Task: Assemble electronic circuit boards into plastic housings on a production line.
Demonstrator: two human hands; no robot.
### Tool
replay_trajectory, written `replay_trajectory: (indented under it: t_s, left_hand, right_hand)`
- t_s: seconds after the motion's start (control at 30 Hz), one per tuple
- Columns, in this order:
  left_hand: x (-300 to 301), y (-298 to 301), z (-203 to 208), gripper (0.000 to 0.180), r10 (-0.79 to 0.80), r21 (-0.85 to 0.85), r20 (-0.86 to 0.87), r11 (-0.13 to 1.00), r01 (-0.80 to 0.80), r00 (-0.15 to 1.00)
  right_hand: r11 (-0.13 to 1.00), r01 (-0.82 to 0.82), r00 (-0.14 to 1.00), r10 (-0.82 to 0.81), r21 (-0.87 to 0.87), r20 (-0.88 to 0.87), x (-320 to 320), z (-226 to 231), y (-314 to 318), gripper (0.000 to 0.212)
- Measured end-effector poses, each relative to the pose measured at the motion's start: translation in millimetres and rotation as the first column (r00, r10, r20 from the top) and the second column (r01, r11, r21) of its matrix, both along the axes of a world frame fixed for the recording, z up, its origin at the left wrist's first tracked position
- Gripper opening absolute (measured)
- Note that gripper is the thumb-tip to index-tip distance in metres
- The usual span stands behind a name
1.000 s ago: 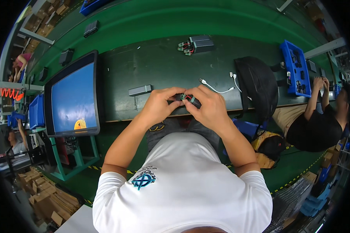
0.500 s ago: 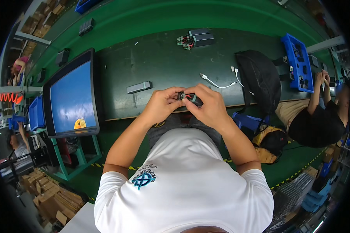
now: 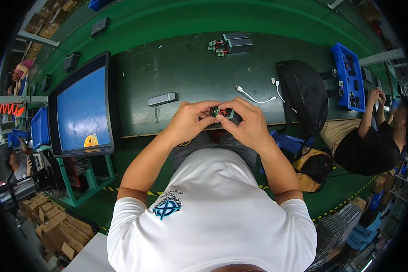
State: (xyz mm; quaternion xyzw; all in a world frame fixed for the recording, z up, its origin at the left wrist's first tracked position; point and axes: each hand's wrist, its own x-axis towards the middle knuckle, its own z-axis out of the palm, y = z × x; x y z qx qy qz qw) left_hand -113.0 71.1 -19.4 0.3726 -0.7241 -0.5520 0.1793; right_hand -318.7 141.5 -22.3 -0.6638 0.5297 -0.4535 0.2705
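Right now, your left hand [image 3: 189, 119] has its thumb and fingertips closed on the green circuit-board end of a small dark grey, box-shaped device [image 3: 232, 116] with red wires. Your right hand [image 3: 249, 123] curls around its other end, thumb and fingers closed on the casing. You have it just above the near edge of the dark green tabletop [image 3: 195, 72]. Beyond your left hand lies a long grey rectangular block [image 3: 162, 99]; beyond your right, a short white cable [image 3: 255, 97], then a black fabric bag [image 3: 303, 93]. Farther back sit grey casings with exposed red wires [image 3: 239, 44].
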Motion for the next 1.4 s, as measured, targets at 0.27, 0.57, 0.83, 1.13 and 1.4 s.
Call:
replay_trajectory:
  t_s: [0.27, 0.57, 0.83, 1.13, 1.4]
  left_hand:
    - [2.2, 1.4, -10.4, 0.042, 0.016, -0.078, -0.047, 0.997, -0.020, 0.999]
    - [3.3, 1.2, -8.1, 0.044, -0.027, -0.265, -0.086, 0.964, 0.003, 0.996]
    - [5.9, 3.1, -6.8, 0.048, -0.057, -0.217, -0.004, 0.975, 0.055, 0.998]
    - [-2.7, 8.2, -23.3, 0.040, 0.208, 0.440, -0.409, 0.898, -0.007, 0.888]
    - [-10.2, 14.7, -23.4, 0.034, 0.242, 0.331, -0.284, 0.933, -0.142, 0.928]
  right_hand:
    - [0.999, 0.038, 0.997, -0.040, -0.029, -0.068, 3.6, 3.3, 0.7, 0.021]
    - [0.991, 0.020, 0.968, -0.051, -0.129, -0.245, 5.5, 7.2, 3.4, 0.025]
    - [0.998, 0.009, 0.941, -0.031, -0.067, -0.336, 5.0, 6.5, 6.4, 0.028]
    - [0.993, 0.092, 0.975, -0.105, -0.075, -0.196, 4.2, -11.2, 7.8, 0.053]
    - [0.997, 0.036, 0.992, -0.044, -0.068, -0.120, 3.3, -6.4, 8.3, 0.048]
